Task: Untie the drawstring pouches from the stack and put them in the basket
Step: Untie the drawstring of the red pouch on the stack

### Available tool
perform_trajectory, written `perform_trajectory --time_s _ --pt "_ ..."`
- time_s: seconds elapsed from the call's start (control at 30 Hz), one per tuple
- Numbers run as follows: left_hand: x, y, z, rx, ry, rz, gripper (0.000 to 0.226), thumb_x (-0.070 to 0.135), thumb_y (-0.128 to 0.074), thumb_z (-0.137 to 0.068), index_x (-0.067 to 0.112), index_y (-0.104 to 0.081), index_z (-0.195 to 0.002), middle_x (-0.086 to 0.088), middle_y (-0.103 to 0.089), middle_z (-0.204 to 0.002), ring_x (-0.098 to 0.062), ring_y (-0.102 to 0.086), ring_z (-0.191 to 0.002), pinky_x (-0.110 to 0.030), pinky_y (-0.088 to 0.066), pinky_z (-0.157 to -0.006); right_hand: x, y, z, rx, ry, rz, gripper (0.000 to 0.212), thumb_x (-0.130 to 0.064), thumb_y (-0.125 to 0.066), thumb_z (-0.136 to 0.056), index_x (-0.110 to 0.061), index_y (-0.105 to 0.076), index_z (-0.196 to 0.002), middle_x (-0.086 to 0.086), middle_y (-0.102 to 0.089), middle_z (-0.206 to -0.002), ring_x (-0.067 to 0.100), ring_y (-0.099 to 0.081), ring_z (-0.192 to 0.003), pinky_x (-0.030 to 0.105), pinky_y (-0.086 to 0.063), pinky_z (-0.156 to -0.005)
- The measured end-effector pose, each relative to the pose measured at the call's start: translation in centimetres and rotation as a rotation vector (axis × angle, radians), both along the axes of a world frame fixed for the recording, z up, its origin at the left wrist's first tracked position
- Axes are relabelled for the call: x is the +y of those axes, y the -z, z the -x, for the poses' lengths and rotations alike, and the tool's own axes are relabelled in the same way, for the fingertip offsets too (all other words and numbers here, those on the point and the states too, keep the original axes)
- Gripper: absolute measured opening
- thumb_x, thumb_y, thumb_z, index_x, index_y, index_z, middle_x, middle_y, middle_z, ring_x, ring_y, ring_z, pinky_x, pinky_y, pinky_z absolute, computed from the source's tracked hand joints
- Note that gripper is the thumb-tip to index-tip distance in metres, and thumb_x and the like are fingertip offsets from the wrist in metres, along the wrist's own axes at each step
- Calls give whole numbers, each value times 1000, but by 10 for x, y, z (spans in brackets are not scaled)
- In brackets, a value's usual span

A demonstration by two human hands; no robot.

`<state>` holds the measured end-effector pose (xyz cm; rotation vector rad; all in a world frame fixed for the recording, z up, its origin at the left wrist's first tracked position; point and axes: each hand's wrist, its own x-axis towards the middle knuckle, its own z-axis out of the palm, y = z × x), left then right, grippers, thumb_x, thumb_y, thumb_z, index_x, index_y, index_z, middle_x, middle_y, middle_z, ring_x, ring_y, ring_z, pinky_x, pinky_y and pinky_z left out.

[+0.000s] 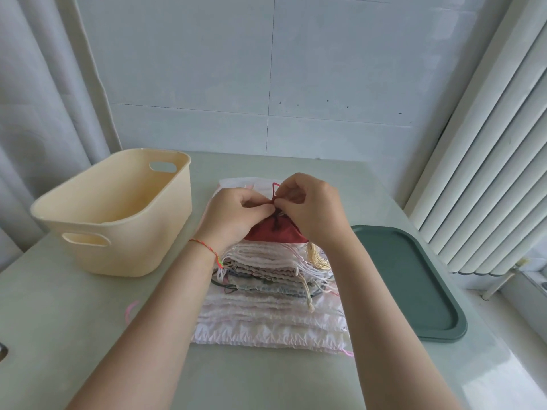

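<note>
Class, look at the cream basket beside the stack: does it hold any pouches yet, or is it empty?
Empty. The basket stands upright with its bare inner walls and floor showing; no pouch lies inside.

A home room: tiled wall (296, 69), curtain (35, 113), radiator (488, 173) beside table (88, 335).

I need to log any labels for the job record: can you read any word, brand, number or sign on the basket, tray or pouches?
None can be read.
Basket: plain, no print visible.
Green tray: plain, no print visible.
Red pouch and the stack under it: no label or lettering visible.
</note>
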<state>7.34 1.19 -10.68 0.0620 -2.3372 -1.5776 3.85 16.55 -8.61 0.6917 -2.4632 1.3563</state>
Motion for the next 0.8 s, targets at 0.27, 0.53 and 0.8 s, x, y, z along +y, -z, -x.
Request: perform_trajectory --time_s 0.27,0.53,0.8 --pt "7 -1 0 49 0 -68 22 15 -72 -86 33 -72 -75 13 -72 -69 -3 -64 -67 -27 -52 -78 6 4 3 -242 -47 253 7 -6 -74 -80 -11 -74 -86 0 -75 -77 10 -70 -72 21 -55 -71" --pt "8 -7 -2 21 18 -125 21 10 -63 -91 23 -72 -78 2 -68 -68 -6 -59 -61 -17 -46 -63 5 2 -1 -173 -95 169 11 -8 -75 -80 -15 -74 -89 -3 -75 -81 8 -71 -76 23 -55 -75" --pt "6 -11 -2 -92 93 -283 15 20 -65 -92 13 -71 -79 3 -67 -69 -8 -58 -59 -18 -42 -55 5 -8 -8 -96 -62 72 10 -5 -74 -80 -13 -72 -85 -5 -74 -73 5 -69 -69 18 -54 -70"
